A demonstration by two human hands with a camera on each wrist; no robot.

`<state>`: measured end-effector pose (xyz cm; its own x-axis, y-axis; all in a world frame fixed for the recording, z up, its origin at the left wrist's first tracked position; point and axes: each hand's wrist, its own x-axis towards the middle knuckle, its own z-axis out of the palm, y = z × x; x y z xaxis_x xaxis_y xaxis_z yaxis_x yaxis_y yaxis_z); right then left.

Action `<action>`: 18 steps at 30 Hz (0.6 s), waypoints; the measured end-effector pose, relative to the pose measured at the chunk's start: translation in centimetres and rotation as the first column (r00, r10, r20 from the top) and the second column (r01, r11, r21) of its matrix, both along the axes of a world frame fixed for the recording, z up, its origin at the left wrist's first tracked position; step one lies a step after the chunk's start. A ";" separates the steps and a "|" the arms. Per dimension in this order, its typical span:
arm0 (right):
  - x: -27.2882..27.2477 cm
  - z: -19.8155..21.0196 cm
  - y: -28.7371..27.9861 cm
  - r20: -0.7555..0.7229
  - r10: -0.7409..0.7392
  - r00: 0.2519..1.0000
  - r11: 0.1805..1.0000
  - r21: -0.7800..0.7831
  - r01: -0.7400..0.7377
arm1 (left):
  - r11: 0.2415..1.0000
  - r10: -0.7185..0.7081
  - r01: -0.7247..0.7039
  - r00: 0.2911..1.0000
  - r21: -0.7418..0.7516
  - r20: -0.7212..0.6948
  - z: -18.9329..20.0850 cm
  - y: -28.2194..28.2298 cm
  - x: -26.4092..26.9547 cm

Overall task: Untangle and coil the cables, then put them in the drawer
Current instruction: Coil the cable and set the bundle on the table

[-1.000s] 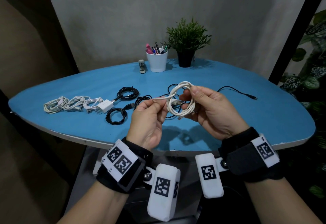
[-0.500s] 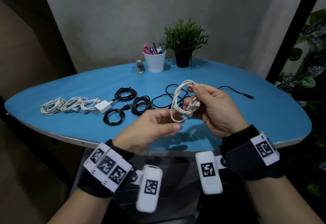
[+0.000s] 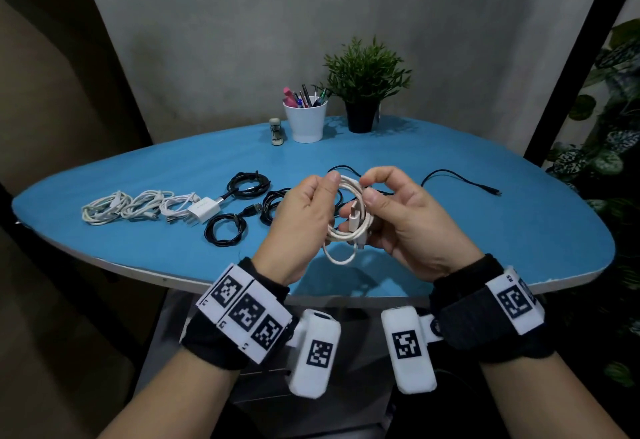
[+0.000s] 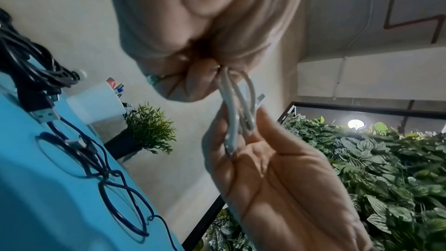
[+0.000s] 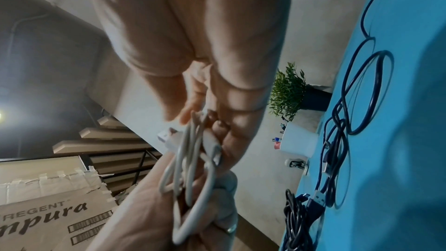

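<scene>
Both hands up over near table edge. Left hand pinches top of white cable coil; right hand fingers curled round it. Advice: keep loops even, tuck plug end thru centre w/o letting coil spring. Black cables wait far left.

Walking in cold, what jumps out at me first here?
Two hands, left hand and right hand, hold a white cable coiled in loops above the near edge of a blue table. On the table's left side lie more white coils and black coils.
</scene>
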<state>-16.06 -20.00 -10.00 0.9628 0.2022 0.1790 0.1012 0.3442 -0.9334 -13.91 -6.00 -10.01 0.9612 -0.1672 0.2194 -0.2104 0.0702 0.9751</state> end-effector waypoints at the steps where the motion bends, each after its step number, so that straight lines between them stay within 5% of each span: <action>1: -0.1 -0.1 -0.1 0.010 0.025 1.000 1.000 0.011 -0.026 | 0.999 0.025 -0.026 0.999 0.031 0.026 -0.1 0.1 0.1; 10: -0.2 -0.2 0.1 0.169 -0.113 0.979 0.932 -0.324 0.163 | 0.969 0.120 -0.151 0.979 0.197 0.162 -0.3 0.8 0.1; 14: -0.6 0.0 0.3 0.273 -0.163 0.948 0.888 -0.378 0.261 | 0.934 0.135 -0.213 0.954 0.287 0.267 -0.5 0.7 0.0; 18: -0.7 0.7 0.2 0.354 -0.241 0.904 0.898 -0.271 0.346 | 0.917 0.166 -0.259 0.939 0.303 0.300 -1.1 0.9 0.0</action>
<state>-16.80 -19.79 -9.28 0.8949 0.0152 0.4460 0.4461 -0.0584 -0.8931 -13.86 -5.12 -11.09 0.8970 -0.0728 0.4359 -0.4346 -0.3241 0.8403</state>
